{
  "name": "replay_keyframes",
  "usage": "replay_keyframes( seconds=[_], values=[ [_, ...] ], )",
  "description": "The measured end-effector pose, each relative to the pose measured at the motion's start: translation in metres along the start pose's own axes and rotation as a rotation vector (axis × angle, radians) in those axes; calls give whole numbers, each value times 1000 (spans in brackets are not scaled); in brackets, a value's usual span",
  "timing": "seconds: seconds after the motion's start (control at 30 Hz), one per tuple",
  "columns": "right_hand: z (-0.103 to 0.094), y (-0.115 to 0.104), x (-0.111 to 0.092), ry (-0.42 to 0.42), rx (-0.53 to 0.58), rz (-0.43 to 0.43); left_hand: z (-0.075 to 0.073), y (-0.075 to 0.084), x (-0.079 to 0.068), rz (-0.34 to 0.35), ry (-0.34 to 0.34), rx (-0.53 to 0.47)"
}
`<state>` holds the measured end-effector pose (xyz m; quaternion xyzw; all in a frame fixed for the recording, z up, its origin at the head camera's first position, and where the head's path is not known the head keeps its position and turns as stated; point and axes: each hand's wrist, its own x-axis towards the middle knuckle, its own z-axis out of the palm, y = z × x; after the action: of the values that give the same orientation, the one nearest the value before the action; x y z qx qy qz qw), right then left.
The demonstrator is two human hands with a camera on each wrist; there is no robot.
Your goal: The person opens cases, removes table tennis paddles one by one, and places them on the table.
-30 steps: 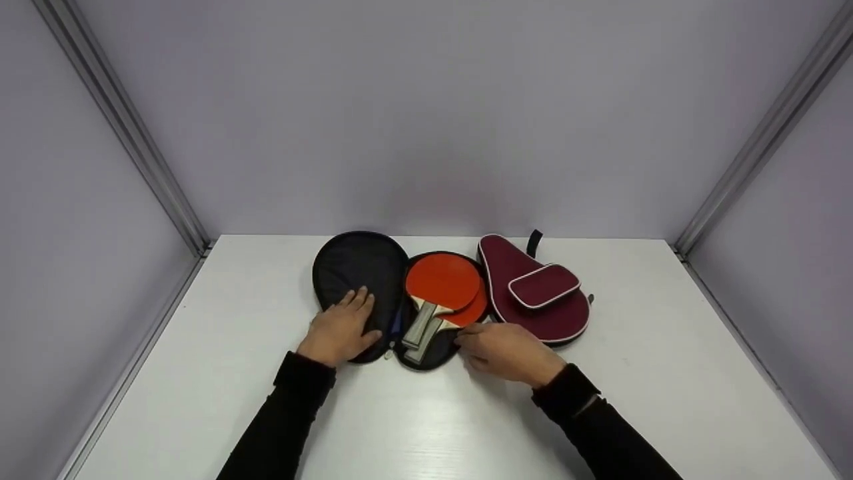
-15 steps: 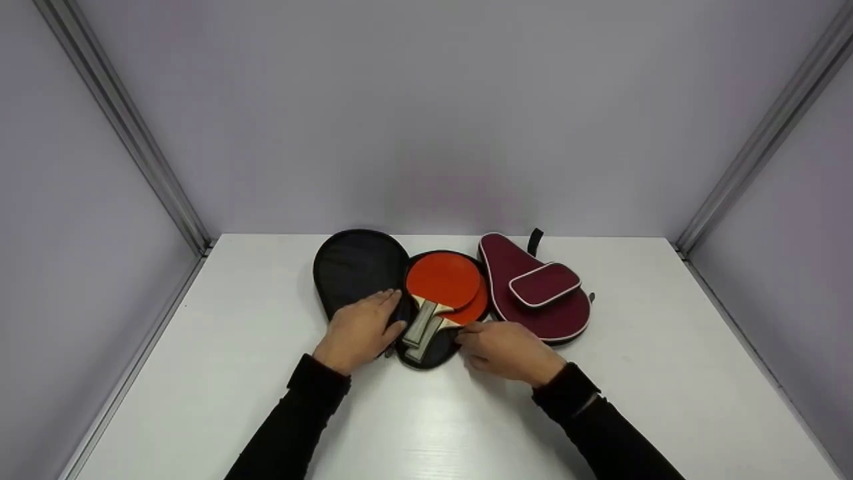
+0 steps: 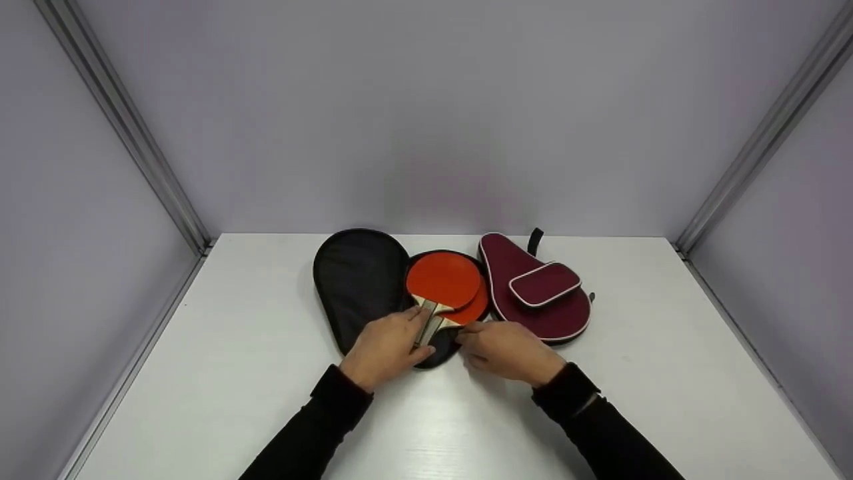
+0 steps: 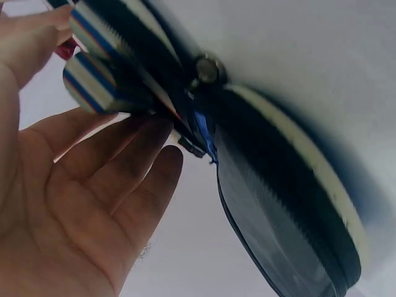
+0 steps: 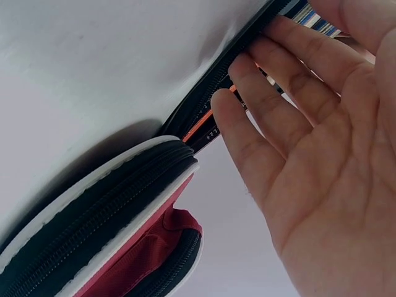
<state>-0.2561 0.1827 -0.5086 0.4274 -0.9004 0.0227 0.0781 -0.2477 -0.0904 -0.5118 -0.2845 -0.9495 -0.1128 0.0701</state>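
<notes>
Two table tennis paddles with orange-red faces, an upper paddle (image 3: pixel 442 277) and a lower paddle (image 3: pixel 474 308), lie overlapped in one half of an unzipped black paddle case (image 3: pixel 356 287). My left hand (image 3: pixel 383 350) is over their handles, its fingers partly covering them. The left wrist view has the striped handle ends (image 4: pixel 90 86) between the thumb and the extended fingers; a firm hold is not visible. With extended fingers, my right hand (image 3: pixel 510 350) touches the near right rim of the case half under the paddles. The right wrist view shows those fingertips along the zip edge (image 5: pixel 204 99).
A maroon paddle case (image 3: pixel 500 267) with white piping and a small front pocket (image 3: pixel 544 285) lies right of the black case, close to my right hand. A black strap (image 3: pixel 534 241) sticks up behind it. The white table (image 3: pixel 253 320) meets a grey wall at the back.
My left hand has slid right, from the black case's left half across to the paddle handles, uncovering that half. The right hand stays at the rim.
</notes>
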Motion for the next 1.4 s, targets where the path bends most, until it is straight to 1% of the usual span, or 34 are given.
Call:
replay_keyframes(
  seconds=[0.07,0.13,0.23,0.37,0.47,0.7,0.83,0.93,1.1,1.2,1.3,1.4],
  values=[
    [0,0,0,-2,5,6,2,2,0,15,18,23],
    [0,0,0,-1,7,9,4,4,1,31,39,26],
    [0,0,0,6,6,6,4,6,1,48,65,-2],
    [1,0,-1,15,18,-5,1,6,1,59,83,-71],
    [2,1,-1,19,37,-8,-2,3,0,64,105,-80],
    [2,1,-1,12,47,-16,-10,-7,0,33,141,-75],
    [1,1,0,7,45,-15,-17,-14,1,1,151,-85],
    [1,1,0,9,40,-20,-23,-19,1,-11,174,-83],
    [0,1,1,10,40,-24,-30,-28,2,-38,248,-57],
    [0,1,1,1,44,-16,-31,-30,3,-63,312,-58],
    [1,2,1,7,38,-21,-33,-32,4,-67,373,-48],
    [2,3,2,21,30,-34,-34,-34,5,-56,418,-23]
  ],
)
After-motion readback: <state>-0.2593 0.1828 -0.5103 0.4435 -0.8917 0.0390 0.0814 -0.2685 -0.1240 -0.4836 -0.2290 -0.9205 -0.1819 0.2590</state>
